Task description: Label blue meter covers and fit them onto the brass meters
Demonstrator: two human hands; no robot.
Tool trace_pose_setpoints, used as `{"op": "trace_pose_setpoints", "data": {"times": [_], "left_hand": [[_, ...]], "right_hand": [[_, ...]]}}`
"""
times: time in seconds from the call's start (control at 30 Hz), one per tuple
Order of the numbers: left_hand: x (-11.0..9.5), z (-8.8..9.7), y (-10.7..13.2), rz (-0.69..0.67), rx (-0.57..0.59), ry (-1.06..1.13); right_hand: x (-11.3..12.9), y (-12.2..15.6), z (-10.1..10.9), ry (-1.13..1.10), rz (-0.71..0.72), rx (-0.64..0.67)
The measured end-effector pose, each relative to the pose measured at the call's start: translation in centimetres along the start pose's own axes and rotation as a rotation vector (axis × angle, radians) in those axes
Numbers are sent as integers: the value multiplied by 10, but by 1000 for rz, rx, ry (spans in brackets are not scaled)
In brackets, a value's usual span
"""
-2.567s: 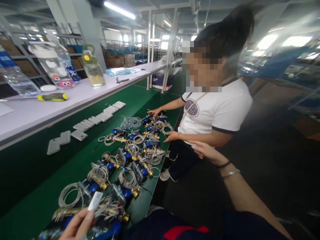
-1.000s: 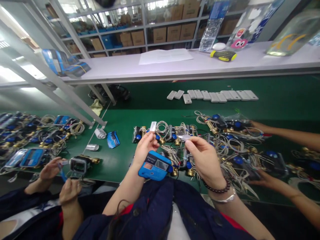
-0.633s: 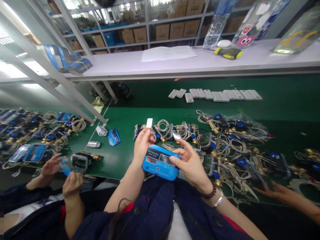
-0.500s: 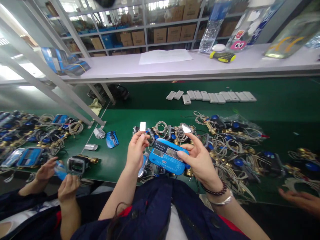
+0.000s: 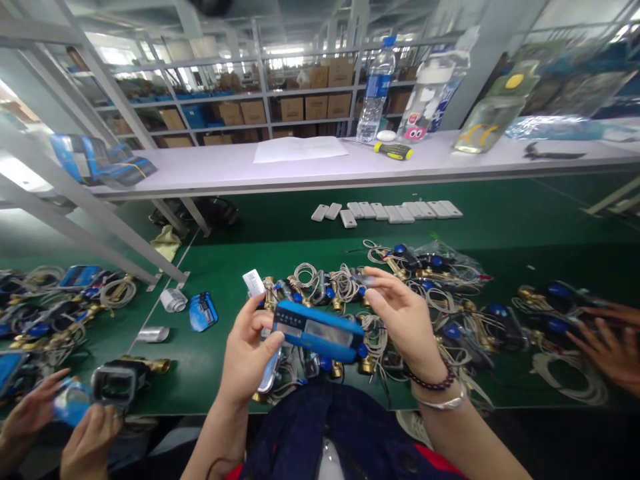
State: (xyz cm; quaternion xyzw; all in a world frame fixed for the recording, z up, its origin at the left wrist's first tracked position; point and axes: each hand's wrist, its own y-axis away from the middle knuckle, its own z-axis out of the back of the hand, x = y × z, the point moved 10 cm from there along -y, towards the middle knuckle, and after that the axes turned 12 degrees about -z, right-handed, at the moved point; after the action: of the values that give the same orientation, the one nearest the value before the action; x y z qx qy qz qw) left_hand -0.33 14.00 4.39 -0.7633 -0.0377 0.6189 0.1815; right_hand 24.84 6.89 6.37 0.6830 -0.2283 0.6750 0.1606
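My left hand (image 5: pixel 247 350) grips the left end of a blue meter cover (image 5: pixel 317 331) with its thumb. A white label strip (image 5: pixel 253 283) is pinched in its raised fingers. My right hand (image 5: pixel 403 319) is at the cover's right end. Its thumb and forefinger pinch a small clear sticker (image 5: pixel 363 280) above the cover. The cover lies level between both hands over the near edge of the green bench (image 5: pixel 225 267). A meter body with a clear window (image 5: pixel 270 373) shows just under my left hand.
A pile of brass water meters with coiled wires (image 5: pixel 430 293) lies behind my hands. Beyond it are a row of white covers (image 5: pixel 385 212) and a white shelf (image 5: pixel 210 170) with bottles and a screwdriver (image 5: pixel 393 151). One co-worker's hands (image 5: pixel 75 427) hold a meter at left, and another's hand (image 5: pixel 607 343) reaches in at right.
The view swung from a co-worker at right to the bench. The blue cover tilted from face-up to nearly edge-on between my hands. My right fingers still pinch the sticker.
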Motion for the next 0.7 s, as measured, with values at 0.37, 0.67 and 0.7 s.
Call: {"op": "trace_pose_setpoints", "data": {"times": [0.37,0.67,0.7], "left_hand": [[-41,-74,21,-257,427,285],[-28,-59,17,-49,220,391],[-26,-57,17,-12,187,365]], "right_hand": [[32,24,-51,67,97,140],[31,26,-56,-4,-5,207],[28,26,-62,-118,-71,286]]}}
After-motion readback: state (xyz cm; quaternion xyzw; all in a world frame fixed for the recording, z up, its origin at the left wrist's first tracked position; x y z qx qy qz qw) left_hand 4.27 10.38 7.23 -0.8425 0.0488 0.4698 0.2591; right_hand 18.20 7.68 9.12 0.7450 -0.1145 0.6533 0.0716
